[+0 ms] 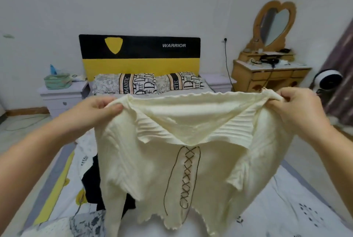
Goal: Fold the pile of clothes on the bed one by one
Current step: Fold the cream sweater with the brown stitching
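Note:
A cream knit top [191, 169] with a ribbed collar and dark cross-laced stitching down its front hangs spread in the air above the bed [298, 202]. My left hand [95, 108] pinches its left shoulder and my right hand [298, 104] grips its right shoulder, both at chest height. Behind the top, a dark garment [91, 183] lies on the bed, and a grey floral garment [86, 223] lies at the lower left. The rest of the pile is hidden by the top.
Two patterned pillows [133, 83] lie against a black and yellow headboard [139, 53]. White nightstands [61, 97] flank the bed. A wooden dresser [267, 76] with a heart mirror and a white fan [328, 80] stand at the right.

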Demonstrator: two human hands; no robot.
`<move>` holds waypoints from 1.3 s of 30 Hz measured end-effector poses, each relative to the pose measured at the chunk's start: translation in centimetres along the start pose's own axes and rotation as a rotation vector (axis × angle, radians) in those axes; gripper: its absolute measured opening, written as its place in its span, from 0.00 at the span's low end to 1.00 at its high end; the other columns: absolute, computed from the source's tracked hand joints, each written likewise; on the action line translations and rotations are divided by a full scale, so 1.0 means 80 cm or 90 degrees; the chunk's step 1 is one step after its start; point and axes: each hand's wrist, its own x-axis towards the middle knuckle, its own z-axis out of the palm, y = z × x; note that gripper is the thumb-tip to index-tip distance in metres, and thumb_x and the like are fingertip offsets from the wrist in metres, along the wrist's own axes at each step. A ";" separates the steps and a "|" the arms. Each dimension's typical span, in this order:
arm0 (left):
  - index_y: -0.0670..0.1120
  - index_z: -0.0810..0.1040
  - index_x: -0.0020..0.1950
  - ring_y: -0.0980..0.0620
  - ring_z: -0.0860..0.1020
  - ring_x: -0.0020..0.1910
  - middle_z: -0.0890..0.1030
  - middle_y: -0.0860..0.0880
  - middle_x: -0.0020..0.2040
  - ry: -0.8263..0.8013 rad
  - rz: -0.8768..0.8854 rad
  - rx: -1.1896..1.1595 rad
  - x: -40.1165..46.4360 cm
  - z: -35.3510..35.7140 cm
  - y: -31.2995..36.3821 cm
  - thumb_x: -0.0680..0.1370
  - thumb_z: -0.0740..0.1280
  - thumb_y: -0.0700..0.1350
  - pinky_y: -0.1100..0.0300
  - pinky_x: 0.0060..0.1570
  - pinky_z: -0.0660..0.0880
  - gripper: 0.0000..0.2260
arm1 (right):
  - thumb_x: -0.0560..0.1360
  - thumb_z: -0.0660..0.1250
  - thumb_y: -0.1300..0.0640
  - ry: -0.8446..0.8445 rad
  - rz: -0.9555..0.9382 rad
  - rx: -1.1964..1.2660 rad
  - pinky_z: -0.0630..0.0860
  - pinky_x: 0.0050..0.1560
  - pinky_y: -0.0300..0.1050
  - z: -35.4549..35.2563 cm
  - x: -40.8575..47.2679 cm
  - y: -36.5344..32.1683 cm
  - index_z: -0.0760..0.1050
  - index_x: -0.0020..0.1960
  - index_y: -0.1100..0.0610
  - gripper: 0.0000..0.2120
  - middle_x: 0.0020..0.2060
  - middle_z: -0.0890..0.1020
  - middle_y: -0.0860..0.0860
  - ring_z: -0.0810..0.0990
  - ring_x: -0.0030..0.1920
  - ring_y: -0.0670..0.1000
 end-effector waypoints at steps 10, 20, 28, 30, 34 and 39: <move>0.56 0.81 0.33 0.63 0.76 0.24 0.80 0.58 0.27 0.145 0.148 0.024 0.016 0.021 0.084 0.46 0.71 0.73 0.71 0.25 0.74 0.26 | 0.60 0.64 0.34 0.052 -0.030 0.016 0.72 0.29 0.33 -0.082 0.010 0.011 0.76 0.32 0.40 0.11 0.29 0.73 0.47 0.73 0.31 0.47; 0.44 0.79 0.34 0.54 0.74 0.32 0.78 0.49 0.32 0.046 -0.090 0.265 0.111 0.159 -0.081 0.73 0.70 0.46 0.60 0.33 0.66 0.09 | 0.71 0.71 0.56 -0.226 0.110 -0.050 0.63 0.32 0.45 0.096 0.028 0.151 0.76 0.35 0.63 0.12 0.28 0.75 0.55 0.72 0.32 0.53; 0.51 0.74 0.34 0.57 0.73 0.34 0.76 0.54 0.32 0.058 -0.252 0.337 0.177 0.293 -0.274 0.75 0.68 0.49 0.61 0.32 0.66 0.10 | 0.77 0.64 0.58 -0.314 0.224 -0.030 0.64 0.32 0.38 0.290 0.015 0.317 0.70 0.44 0.54 0.04 0.34 0.72 0.44 0.70 0.35 0.44; 0.49 0.74 0.35 0.56 0.73 0.34 0.77 0.53 0.33 0.071 -0.258 0.365 0.202 0.313 -0.305 0.75 0.68 0.50 0.61 0.31 0.66 0.10 | 0.78 0.62 0.58 -0.337 0.213 -0.057 0.64 0.32 0.40 0.327 0.023 0.347 0.70 0.43 0.54 0.05 0.33 0.72 0.45 0.71 0.36 0.46; 0.45 0.75 0.37 0.51 0.75 0.35 0.78 0.49 0.34 0.107 -0.237 0.402 0.259 0.339 -0.360 0.75 0.68 0.50 0.59 0.32 0.66 0.11 | 0.79 0.60 0.58 -0.338 0.185 -0.076 0.65 0.37 0.44 0.393 0.061 0.384 0.73 0.46 0.56 0.05 0.36 0.75 0.48 0.74 0.41 0.52; 0.44 0.75 0.39 0.45 0.75 0.42 0.78 0.46 0.38 0.153 -0.197 0.422 0.340 0.347 -0.405 0.74 0.69 0.50 0.57 0.38 0.66 0.11 | 0.78 0.61 0.58 -0.345 0.129 -0.085 0.59 0.38 0.41 0.473 0.139 0.403 0.75 0.53 0.61 0.09 0.45 0.77 0.55 0.76 0.50 0.56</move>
